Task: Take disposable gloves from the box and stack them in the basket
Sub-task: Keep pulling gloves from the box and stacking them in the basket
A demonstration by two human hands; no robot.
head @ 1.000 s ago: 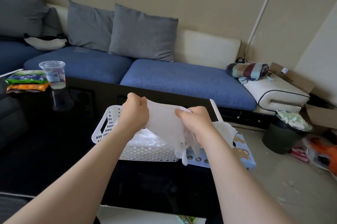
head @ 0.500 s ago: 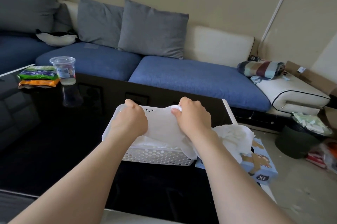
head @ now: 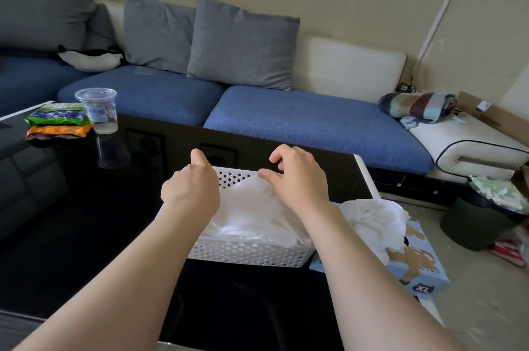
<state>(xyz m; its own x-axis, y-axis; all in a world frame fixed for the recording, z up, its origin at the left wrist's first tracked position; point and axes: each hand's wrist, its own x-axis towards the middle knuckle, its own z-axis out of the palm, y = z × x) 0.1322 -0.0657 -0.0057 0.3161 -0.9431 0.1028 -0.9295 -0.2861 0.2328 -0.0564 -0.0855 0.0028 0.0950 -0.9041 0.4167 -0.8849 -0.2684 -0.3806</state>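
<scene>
A white perforated basket [head: 246,253] stands on the black table, with thin white disposable gloves piled inside. The top glove [head: 246,202] lies spread over the pile. My left hand [head: 191,187] is over the basket's far left corner, fingers closed on that glove's edge. Over the far right side my right hand [head: 297,179] has its fingers lifted apart, only the thumb touching the glove. The light blue glove box [head: 423,273], marked XL, sits right of the basket with a bunch of gloves [head: 372,219] spilling from its top.
A clear plastic cup [head: 97,110] and snack packets [head: 57,121] sit at the far left of the glossy black table [head: 71,222]. A blue sofa with grey cushions runs behind. A dark bin [head: 472,224] stands on the floor at right.
Both hands carried the stretched glove forward and down onto the pile in the basket. My right hand has opened its fingers off the glove.
</scene>
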